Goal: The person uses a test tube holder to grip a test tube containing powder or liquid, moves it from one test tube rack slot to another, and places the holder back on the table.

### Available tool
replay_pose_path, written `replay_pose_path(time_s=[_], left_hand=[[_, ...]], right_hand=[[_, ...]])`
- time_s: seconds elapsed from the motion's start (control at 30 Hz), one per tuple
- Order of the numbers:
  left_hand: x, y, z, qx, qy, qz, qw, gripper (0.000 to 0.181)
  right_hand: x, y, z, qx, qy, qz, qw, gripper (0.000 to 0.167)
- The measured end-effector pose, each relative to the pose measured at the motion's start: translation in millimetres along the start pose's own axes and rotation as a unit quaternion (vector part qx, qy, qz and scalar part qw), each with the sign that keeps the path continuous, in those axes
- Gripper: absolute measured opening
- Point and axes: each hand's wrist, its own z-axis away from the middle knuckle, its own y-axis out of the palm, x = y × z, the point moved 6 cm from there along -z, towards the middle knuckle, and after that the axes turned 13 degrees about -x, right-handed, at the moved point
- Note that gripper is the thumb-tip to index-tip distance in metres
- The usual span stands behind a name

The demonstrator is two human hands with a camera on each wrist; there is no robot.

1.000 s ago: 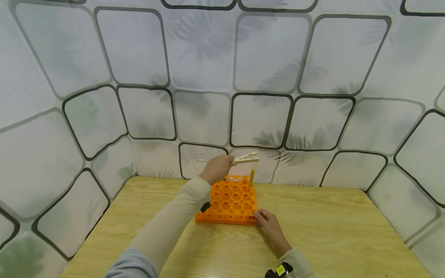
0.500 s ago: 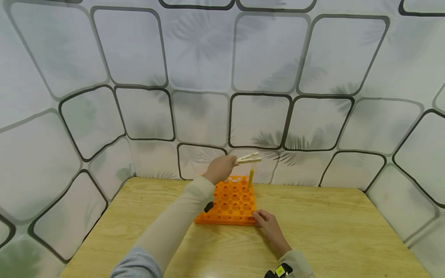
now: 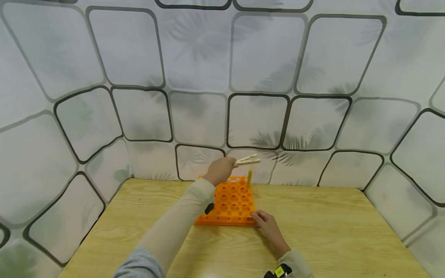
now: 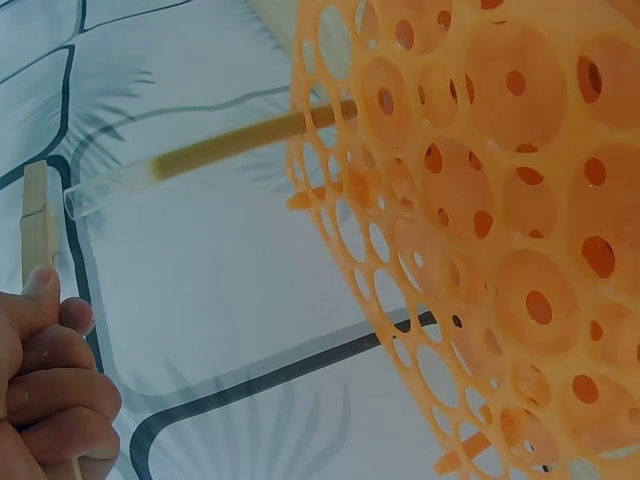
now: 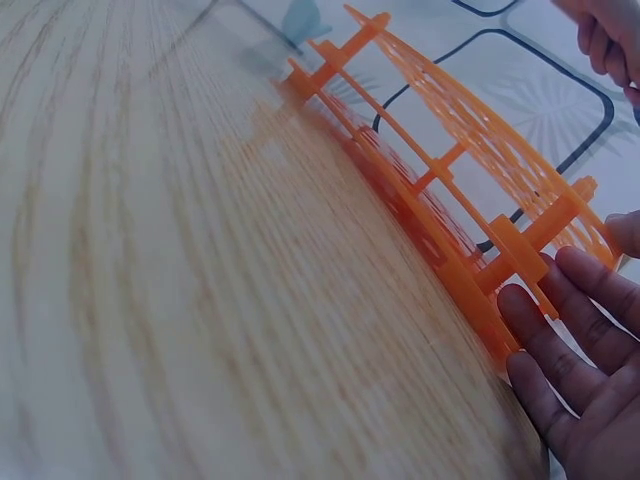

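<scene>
In the head view my left hand (image 3: 220, 170) grips a wooden test tube clamp (image 3: 248, 160), its tip pointing right. The clamp's two arms look spread apart at the tip. Just below it, a test tube (image 3: 249, 179) with yellow contents stands in the far right corner of an orange test tube rack (image 3: 234, 204). The left wrist view shows the tube's clear mouth (image 4: 78, 203) close beside the clamp (image 4: 36, 215), with a small gap. My right hand (image 3: 269, 227) holds the rack's near right corner, thumb at the top plate and fingers (image 5: 550, 350) along the side.
The rack stands on a light wooden table (image 3: 330, 231). Behind and on both sides hangs a pale patterned backdrop (image 3: 259, 119) close to the table's far edge. My left forearm (image 3: 177, 227) crosses over the rack's left part.
My left hand with the clamp has shifted slightly right relative to the tube. The head view has turned a little. My right hand stays at the rack's corner.
</scene>
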Motion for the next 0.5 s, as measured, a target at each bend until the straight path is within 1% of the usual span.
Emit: replay_pose_path(time_s=[0.13,0.4,0.5], left_hand=[[0.3,1.8,1.2,0.006,-0.003,-0.008,0.9999,0.03],[0.4,5.3,3.0,0.003,0.003,-0.012,0.9999,0.03],[0.0,6.7,3.4,0.003,0.007,-0.014,0.9999,0.03]], right_hand=[[0.2,0.2,0.1,-0.003,0.001,-0.002,1.0,0.026],[-0.7,0.0,-0.3,-0.007,-0.001,-0.001,1.0,0.026],[-2.8,0.0,-1.4,-0.008,0.004,-0.002,1.0,0.024]])
